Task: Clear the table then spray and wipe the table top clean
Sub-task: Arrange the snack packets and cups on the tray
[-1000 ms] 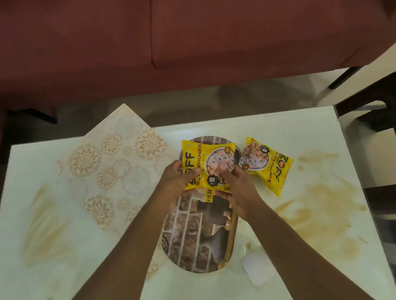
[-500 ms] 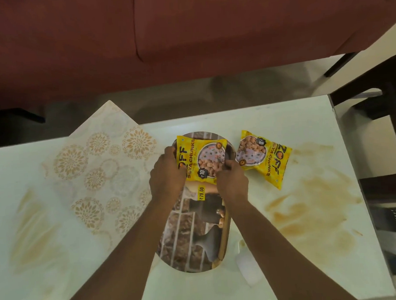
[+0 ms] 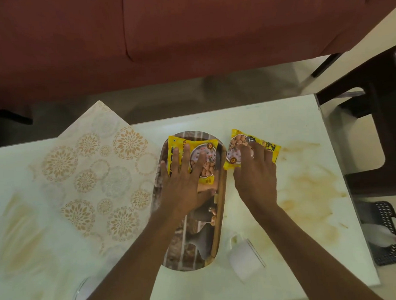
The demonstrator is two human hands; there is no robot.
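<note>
Two yellow snack packets are on the white table point(image 3: 270, 121). One packet point(image 3: 206, 154) lies on the far end of an oval picture tray point(image 3: 192, 252). My left hand point(image 3: 184, 180) rests flat on it with fingers spread. The second packet point(image 3: 235, 148) lies on the table just right of the tray. My right hand point(image 3: 254, 172) arches over this packet, fingers on top and thumb at its near edge. Brown smears point(image 3: 307, 190) stain the table top on the right, with fainter ones point(image 3: 19, 228) on the left.
A floral placemat point(image 3: 91, 177) lies left of the tray and overhangs the far edge. A white cup point(image 3: 245, 259) stands near the tray's near end, and a glass point(image 3: 83, 293) at the bottom left. A red sofa point(image 3: 187, 37) is beyond; a dark chair point(image 3: 377, 119) and black basket point(image 3: 386, 232) stand right.
Both hands let go of the first packet, which now lies on the tray. My left hand flattened on it; my right hand moved right onto the second packet.
</note>
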